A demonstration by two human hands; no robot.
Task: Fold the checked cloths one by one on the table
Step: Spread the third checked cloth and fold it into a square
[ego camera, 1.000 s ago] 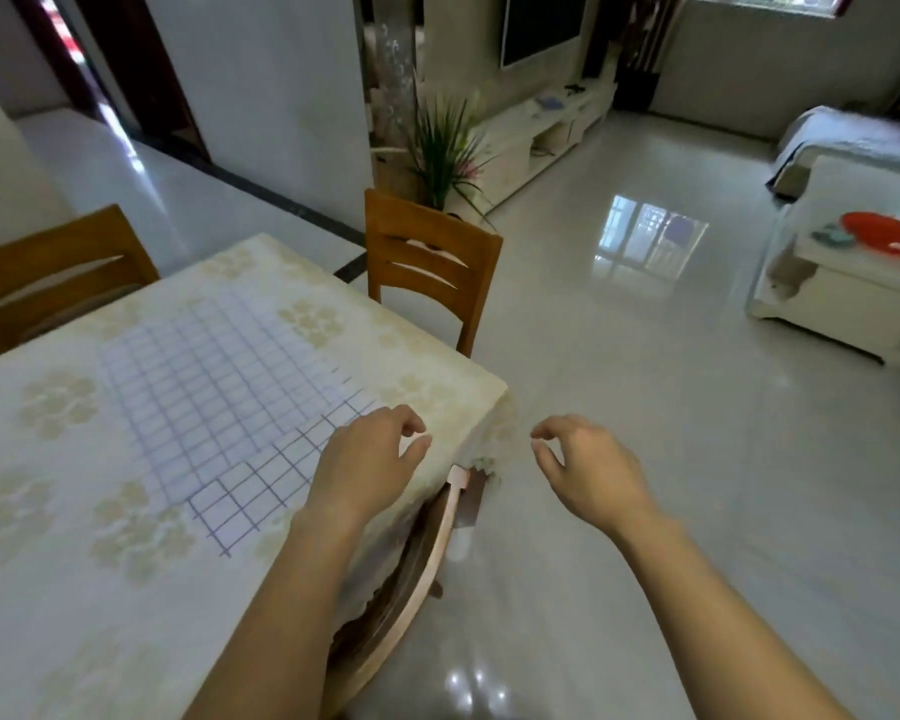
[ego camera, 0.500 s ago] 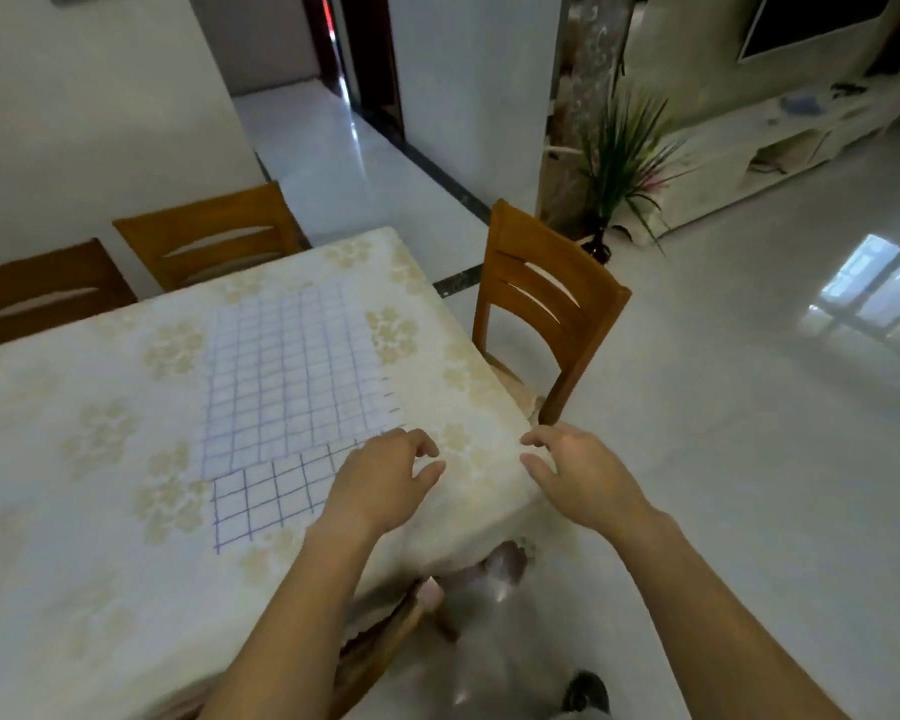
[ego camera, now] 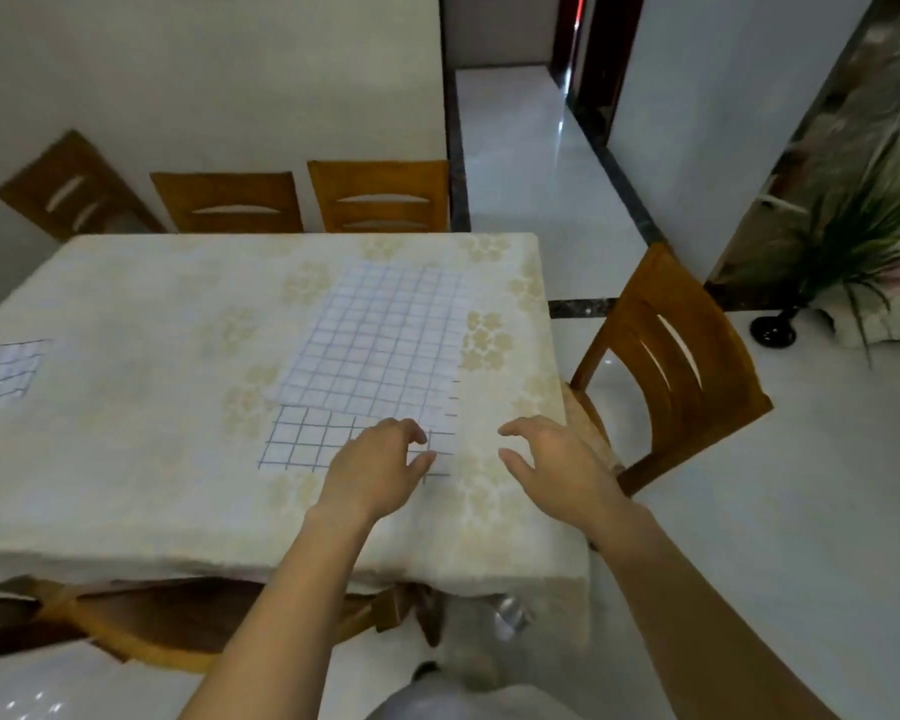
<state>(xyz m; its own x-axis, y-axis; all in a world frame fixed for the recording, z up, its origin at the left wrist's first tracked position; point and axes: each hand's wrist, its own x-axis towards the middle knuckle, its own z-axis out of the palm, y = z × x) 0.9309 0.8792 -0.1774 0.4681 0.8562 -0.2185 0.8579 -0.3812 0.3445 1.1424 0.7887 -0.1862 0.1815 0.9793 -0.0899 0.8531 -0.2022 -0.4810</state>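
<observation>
Your left hand (ego camera: pixel 380 459) lies curled on the near right corner of the checked cloth (ego camera: pixel 380 350); whether it grips cannot be told; your right hand (ego camera: pixel 552 459), loose-fingered and holding nothing, is just beside that corner; the cloth lies on the table's (ego camera: pixel 126 459) right half.

The left hand (ego camera: pixel 372 462) covers the near right part of the large white cloth with blue checks (ego camera: pixel 380 340) — whether its fingertips pinch the fabric cannot be told. A smaller folded checked cloth (ego camera: pixel 6 368) is cut off by the left edge. The green spiky potted plant (ego camera: pixel 863 241) — blurred — runs off the right edge.
</observation>
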